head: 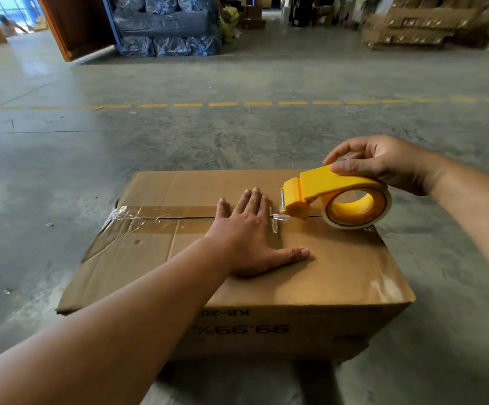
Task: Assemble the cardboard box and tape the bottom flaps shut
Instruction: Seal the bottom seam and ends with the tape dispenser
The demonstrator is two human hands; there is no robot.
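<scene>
A brown cardboard box [325, 267] stands upside down on the concrete floor, its flaps folded shut and its printed text inverted on the near side. Clear tape [149, 214] runs along the centre seam from the left edge to about the middle. My left hand [249, 238] presses flat on the box top over the seam, fingers straight and thumb spread. My right hand [383, 162] grips a yellow tape dispenser [336, 194] from above; its cutter end sits on the seam just right of my left fingers, with a crinkled bit of tape between them.
Bare concrete floor [61, 171] lies all around the box, with a dashed yellow line [222, 104] across it further off. Plastic-wrapped bundles [167, 24] and a wooden panel [73, 24] stand at the back left, stacked cardboard [430, 24] at the back right.
</scene>
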